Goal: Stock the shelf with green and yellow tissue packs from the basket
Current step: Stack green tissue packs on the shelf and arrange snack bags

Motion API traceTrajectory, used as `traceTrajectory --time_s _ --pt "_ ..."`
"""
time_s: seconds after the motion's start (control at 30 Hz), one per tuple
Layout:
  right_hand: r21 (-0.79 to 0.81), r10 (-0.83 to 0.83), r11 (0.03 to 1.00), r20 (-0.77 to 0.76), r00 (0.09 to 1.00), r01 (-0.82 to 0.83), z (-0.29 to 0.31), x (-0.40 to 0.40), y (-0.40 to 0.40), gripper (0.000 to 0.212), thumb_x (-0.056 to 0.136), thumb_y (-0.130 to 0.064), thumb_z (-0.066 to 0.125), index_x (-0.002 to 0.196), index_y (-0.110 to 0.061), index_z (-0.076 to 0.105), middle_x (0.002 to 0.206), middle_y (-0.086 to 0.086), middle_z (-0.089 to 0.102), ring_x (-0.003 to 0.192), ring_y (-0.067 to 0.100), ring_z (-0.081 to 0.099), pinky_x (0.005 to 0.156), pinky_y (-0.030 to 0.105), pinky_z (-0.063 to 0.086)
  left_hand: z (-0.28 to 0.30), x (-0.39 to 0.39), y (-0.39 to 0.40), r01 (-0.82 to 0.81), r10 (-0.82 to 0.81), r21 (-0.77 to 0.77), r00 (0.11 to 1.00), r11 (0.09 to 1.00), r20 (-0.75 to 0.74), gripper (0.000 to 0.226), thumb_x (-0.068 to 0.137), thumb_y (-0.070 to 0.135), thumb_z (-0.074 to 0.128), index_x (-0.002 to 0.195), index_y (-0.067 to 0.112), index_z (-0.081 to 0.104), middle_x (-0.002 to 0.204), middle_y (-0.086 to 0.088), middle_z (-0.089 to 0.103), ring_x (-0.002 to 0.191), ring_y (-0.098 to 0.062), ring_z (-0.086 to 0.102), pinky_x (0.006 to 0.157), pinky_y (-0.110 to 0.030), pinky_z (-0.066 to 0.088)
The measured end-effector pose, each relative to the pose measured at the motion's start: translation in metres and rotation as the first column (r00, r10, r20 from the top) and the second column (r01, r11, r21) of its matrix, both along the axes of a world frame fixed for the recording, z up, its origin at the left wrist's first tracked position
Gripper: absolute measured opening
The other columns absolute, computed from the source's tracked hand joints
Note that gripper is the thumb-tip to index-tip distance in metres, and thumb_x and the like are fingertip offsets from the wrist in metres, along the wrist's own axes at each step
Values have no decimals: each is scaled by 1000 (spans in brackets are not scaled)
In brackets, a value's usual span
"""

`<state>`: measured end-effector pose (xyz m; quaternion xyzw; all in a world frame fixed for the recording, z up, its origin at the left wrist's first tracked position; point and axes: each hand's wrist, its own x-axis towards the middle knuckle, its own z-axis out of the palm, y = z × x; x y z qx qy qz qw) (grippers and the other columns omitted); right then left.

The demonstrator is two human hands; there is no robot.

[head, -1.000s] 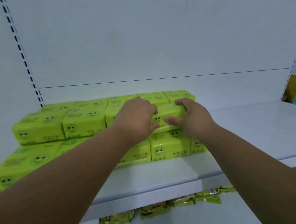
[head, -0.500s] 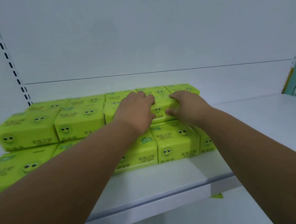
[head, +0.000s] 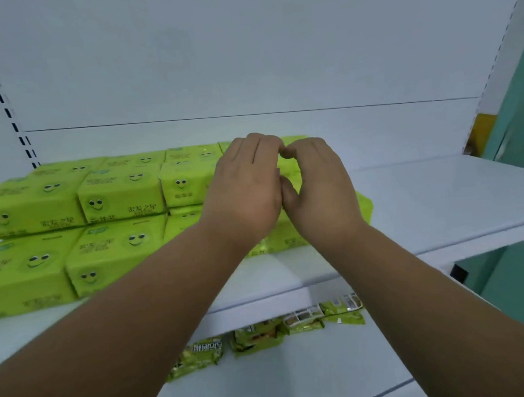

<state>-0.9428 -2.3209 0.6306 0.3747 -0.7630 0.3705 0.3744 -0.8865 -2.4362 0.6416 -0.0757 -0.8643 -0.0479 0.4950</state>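
Nearest, at six o'clock, snack packets [head: 258, 338] are lying on the lower shelf. Above, the left hand [head: 243, 187] and right hand [head: 319, 188] are pressing curled fingers onto the top tissue pack [head: 293, 171] at the stack's three-o'clock end on the shelf [head: 440, 198]. Whether they are gripping it, I cannot tell. Uneven pushing could be tipping it off. Since half a second ago, the hands are closing together.

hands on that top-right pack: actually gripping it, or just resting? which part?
Both hands, left hand and right hand, lie over the top-right tissue pack, fingers curled toward its far top edge. Whether they grip or just press cannot be told.
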Motion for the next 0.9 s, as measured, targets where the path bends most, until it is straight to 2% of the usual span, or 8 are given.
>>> traceTrajectory --time_s 0.1,0.17,0.47,0.6,0.7,0.9 --pt "-29 -19 999 -19 1000 18 -14 26 39 32 79 -2 64 111 -4 62 108 10 61 101 29 56 87 29 40 -20 21 41 85 -83 13 989 996 -120 31 77 -12 59 106 -5 64 104 -18 64 95 -38 59 89 -43 46" --pt "-9 -30 1000 -13 999 30 -26 40 69 32 79 -2 63 110 -4 62 106 10 61 100 30 56 85 33 41 -34 33 74 120 -113 56 986 991 -123 33 77 -14 57 108 -5 64 106 -18 64 96 -36 58 91 -41 46" --pt "69 -69 996 136 988 60 -94 89 237 29 81 0 62 110 -3 61 106 9 61 99 25 54 85 27 39 -108 74 241 174 -199 296 979 939 54 32 81 -7 53 112 -2 61 110 -15 64 104 -26 51 96 -34 38" --pt "113 -72 992 215 974 49 -138 104 289 27 80 1 61 107 -1 62 102 12 60 97 28 54 84 34 41 -153 87 290 189 -241 307 960 933 143 31 82 -7 53 111 -3 63 106 -16 65 99 -31 57 89 -34 41" --pt "111 -73 993 360 930 35 -187 117 315 28 81 1 62 109 -1 62 106 13 61 101 30 57 86 36 42 -200 97 314 146 -258 367 925 919 278 32 82 -8 54 112 -2 63 109 -16 65 103 -32 58 92 -35 42" --pt "188 -118 982 601 791 4 -299 125 336 29 80 0 63 109 -3 62 106 11 61 100 29 57 85 26 37 -314 103 333 64 -337 494 806 867 487 36 78 -12 57 111 1 63 111 -14 64 103 -30 56 94 -30 38"
